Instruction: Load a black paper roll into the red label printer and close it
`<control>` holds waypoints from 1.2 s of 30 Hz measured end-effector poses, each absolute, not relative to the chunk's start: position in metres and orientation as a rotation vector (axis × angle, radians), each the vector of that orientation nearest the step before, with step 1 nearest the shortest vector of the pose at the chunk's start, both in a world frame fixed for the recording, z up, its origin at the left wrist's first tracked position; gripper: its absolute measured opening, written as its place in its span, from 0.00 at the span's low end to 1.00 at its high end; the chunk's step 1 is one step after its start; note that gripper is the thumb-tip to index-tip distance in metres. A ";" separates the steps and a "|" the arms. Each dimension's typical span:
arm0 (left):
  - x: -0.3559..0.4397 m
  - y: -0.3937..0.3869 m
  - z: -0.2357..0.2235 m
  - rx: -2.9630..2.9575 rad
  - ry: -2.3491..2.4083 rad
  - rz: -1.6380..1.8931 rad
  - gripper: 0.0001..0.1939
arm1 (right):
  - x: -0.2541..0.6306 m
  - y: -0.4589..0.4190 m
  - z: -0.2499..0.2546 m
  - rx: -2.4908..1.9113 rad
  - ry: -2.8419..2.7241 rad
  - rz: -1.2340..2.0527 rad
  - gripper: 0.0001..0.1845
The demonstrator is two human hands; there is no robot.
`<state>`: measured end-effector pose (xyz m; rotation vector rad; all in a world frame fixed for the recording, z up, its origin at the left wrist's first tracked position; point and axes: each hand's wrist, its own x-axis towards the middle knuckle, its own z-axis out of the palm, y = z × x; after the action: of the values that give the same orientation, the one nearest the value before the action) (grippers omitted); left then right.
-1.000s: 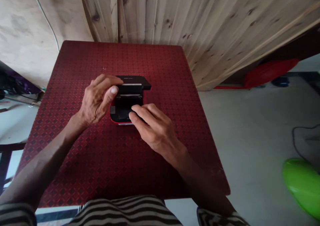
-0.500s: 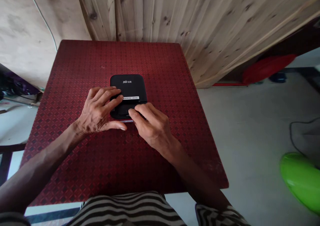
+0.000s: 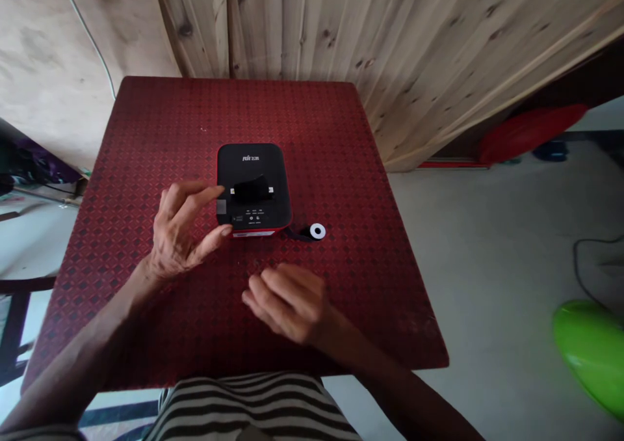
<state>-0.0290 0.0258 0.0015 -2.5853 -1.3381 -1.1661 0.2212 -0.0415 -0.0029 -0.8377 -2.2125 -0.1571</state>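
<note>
A black box-shaped device (image 3: 251, 158) with red sides and white lettering lies on the red table. A small glossy black piece (image 3: 254, 188) stands out from its top and covers the middle of a white label strip. Right of its front corner is a small dark roll (image 3: 316, 231) with a white end face and a dark tail reaching to the device. My left hand (image 3: 180, 226) is at the device's left edge, thumb and index finger apart; whether the tips touch is hard to tell. My right hand (image 3: 288, 303) is curled closed in front of the device, its inner side hidden.
The red patterned table (image 3: 160, 122) meets a wooden plank wall (image 3: 302, 25) at the back. A green rounded object (image 3: 587, 353) and a cable (image 3: 578, 265) are on the floor to the right. A dark chair part (image 3: 19, 291) is at the left.
My right hand has pulled back from the device toward me. My left hand has slid left off its top. The device's front section looks closed now, and the black piece and the roll show.
</note>
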 end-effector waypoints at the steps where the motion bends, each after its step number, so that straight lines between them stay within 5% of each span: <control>1: -0.029 0.020 -0.002 -2.546 -1.350 -1.186 0.27 | 0.219 -0.052 -0.013 -0.797 -2.251 -0.073 0.07; 8: -0.029 0.005 -0.029 -2.479 -1.294 -1.085 0.27 | 0.203 -0.076 -0.070 -0.922 -2.321 0.255 0.17; 36: -0.024 0.008 -0.007 -2.445 -1.481 -1.064 0.20 | 0.202 -0.074 -0.069 -0.966 -2.295 0.331 0.18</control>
<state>-0.0242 0.0082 -0.0073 -2.4453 -1.4812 -1.0638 0.2023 -0.0741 -0.0690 -0.9663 -2.2947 0.3308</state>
